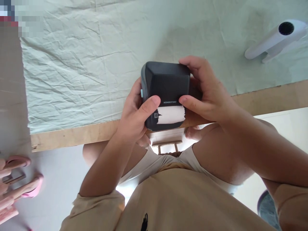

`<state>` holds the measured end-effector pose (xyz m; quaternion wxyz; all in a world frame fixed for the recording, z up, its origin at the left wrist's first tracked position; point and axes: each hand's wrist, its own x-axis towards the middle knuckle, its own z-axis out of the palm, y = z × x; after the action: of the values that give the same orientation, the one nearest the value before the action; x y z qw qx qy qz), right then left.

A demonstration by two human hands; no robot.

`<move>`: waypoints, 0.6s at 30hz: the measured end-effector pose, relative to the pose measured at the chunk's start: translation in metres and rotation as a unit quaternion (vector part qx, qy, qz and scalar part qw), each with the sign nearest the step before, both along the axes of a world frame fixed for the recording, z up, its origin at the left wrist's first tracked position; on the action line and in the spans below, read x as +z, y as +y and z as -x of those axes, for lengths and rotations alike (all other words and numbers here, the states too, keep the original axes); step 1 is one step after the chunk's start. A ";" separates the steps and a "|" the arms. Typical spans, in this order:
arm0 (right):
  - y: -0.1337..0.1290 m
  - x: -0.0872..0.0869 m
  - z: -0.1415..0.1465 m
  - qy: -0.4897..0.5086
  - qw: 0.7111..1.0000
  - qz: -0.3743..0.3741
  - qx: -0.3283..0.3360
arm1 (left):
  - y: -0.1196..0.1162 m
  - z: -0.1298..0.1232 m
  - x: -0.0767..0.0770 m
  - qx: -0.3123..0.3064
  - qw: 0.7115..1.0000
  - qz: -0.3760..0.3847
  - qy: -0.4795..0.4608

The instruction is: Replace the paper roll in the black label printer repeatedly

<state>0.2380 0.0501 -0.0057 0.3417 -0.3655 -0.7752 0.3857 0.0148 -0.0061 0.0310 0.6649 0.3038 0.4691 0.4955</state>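
"As position is entered first, where is the printer (168,85)?"

"Held from both sides, above the near edge of the cloth-covered surface (72,137), its marked face up. Whether its underside touches that edge cannot be told."

"State of each grip?"

"Left grip (133,112): closed round the left side, thumb flat on the dark face, just beside the white strip (171,115). Right grip (209,91): clasping the right side, one finger at the far corner, thumb on the face by the lettering (169,102)."

"Assessment of handling?"

"Judged moderate in weight, compact enough for one hand, though two hold it steadier. The case appears stiff, a hard shell that should not give under a squeeze. Its smooth, rounded faces could slip from dry fingers."

"Weak points?"

"The strip, ragged at its sides and probably paper, is likely to crease or tear; thumbs should keep off it. The blue tab (141,93) on the left side is best left unpressed."

"Recommended hold?"

"Both flanks, midway along, fingers beneath, thumbs above the strip."
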 end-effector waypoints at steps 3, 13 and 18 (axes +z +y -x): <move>-0.001 -0.001 0.001 0.005 1.000 -0.017 0.004 | 0.002 0.000 -0.006 -0.001 0.999 -0.047 -0.023; -0.003 -0.005 -0.001 -0.028 0.997 -0.031 -0.063 | 0.005 -0.005 -0.012 0.091 0.995 0.037 -0.030; 0.000 -0.004 -0.004 -0.047 0.998 -0.019 -0.025 | 0.008 -0.007 -0.007 0.112 0.992 0.040 -0.034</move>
<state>0.2424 0.0505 -0.0101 0.3212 -0.3959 -0.7881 0.3449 0.0220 0.0014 0.0238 0.6323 0.2055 0.4971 0.5576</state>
